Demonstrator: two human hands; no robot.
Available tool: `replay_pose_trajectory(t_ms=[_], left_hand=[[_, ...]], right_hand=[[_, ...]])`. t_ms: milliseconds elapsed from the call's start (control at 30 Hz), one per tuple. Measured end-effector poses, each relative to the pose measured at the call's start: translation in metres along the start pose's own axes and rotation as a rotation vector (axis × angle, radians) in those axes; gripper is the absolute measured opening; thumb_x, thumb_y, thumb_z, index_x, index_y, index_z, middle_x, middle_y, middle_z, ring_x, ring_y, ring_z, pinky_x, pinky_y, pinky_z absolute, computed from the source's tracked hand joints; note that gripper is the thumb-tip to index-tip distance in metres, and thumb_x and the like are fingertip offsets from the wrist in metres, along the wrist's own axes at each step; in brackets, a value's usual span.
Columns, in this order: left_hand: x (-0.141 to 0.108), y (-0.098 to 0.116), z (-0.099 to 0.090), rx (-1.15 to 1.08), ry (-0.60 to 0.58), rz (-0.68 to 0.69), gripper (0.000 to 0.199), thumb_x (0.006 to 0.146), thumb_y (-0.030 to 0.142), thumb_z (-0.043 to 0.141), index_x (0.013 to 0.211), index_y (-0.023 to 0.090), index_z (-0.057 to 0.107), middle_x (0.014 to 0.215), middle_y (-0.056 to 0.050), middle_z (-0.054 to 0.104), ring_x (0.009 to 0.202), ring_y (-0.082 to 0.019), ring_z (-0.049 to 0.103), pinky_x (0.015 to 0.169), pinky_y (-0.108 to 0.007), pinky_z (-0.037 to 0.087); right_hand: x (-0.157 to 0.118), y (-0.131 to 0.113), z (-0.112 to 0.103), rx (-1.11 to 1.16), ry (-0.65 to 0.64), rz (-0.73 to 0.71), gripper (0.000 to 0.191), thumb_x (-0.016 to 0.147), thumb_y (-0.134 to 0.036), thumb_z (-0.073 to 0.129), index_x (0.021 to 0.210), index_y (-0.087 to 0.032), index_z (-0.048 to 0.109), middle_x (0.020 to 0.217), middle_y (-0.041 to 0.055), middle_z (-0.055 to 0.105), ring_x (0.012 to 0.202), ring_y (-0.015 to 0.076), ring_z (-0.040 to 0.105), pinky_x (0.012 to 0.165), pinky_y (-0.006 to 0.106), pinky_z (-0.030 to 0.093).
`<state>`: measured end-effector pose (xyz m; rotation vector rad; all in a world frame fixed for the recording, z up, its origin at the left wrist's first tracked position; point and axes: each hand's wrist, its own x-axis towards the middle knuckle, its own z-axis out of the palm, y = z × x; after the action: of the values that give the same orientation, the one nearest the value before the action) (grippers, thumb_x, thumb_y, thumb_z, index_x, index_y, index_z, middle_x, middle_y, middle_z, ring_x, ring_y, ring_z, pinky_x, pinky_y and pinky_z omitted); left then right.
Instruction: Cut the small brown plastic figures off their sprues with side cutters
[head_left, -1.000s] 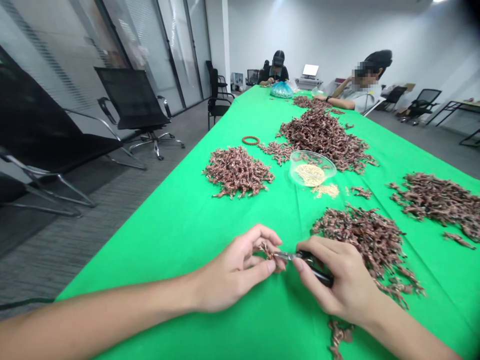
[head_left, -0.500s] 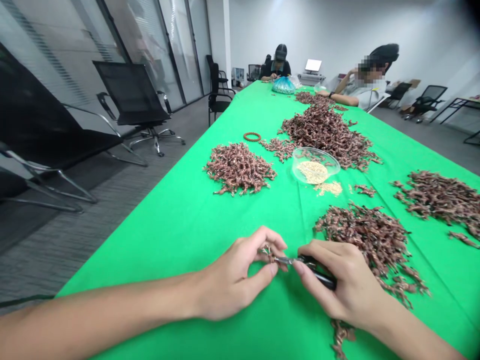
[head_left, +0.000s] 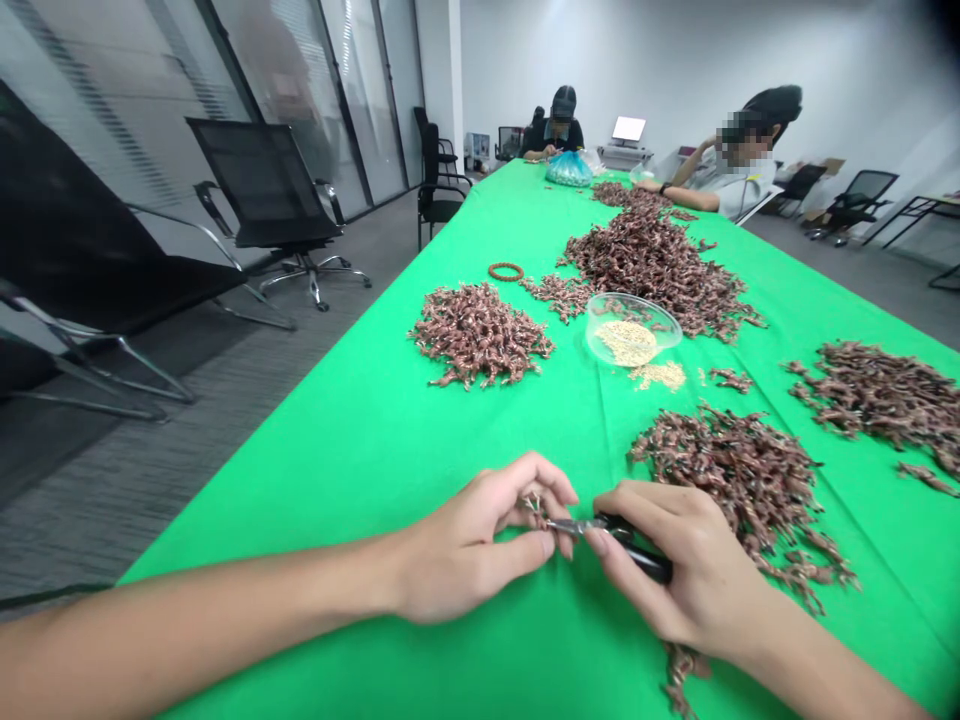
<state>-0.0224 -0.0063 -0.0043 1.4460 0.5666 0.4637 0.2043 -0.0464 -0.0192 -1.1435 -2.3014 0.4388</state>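
Observation:
My left hand (head_left: 472,540) pinches a small twisted reddish-brown piece (head_left: 534,508) between fingers and thumb. My right hand (head_left: 675,565) grips small pliers (head_left: 622,540) with a black handle, and their steel tip (head_left: 570,525) reaches the piece at my left fingertips. Just beyond my right hand lies a heap of similar twisted pieces (head_left: 720,480), with a few more (head_left: 679,675) below that hand. Further up the green cloth are other heaps, such as one (head_left: 480,335) to the left. A clear plastic bowl (head_left: 634,328) holds beige beads.
The green-covered table (head_left: 300,510) runs far ahead, with its left edge beside black mesh chairs (head_left: 262,190). A round brown bracelet (head_left: 506,271) lies on it. One person (head_left: 739,150) sits at the right side, another (head_left: 559,130) at the far end by a blue bag (head_left: 568,170).
The whole view has tilted slightly and shifted as my head moved. My hands stay close together, still holding the piece and the pliers.

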Motion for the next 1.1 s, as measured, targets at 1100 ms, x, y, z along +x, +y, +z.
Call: replay_pose_trajectory(t_ms=[1100], left_hand=[[0.011,-0.017,0.002,-0.042,0.193,0.002,0.026,0.083,0.034,0.072,0.09,0.012,0.059,0.094,-0.013,0.073,0.083,-0.019,0.067,0.078,-0.034,0.051]], right_hand=[[0.007,0.028,-0.015,0.469,0.561,0.321,0.049,0.095,-0.061,0.041,0.1,-0.018,0.063,0.096,0.0078,0.066,0.083,0.0188,0.063,0.08,0.033,0.051]])
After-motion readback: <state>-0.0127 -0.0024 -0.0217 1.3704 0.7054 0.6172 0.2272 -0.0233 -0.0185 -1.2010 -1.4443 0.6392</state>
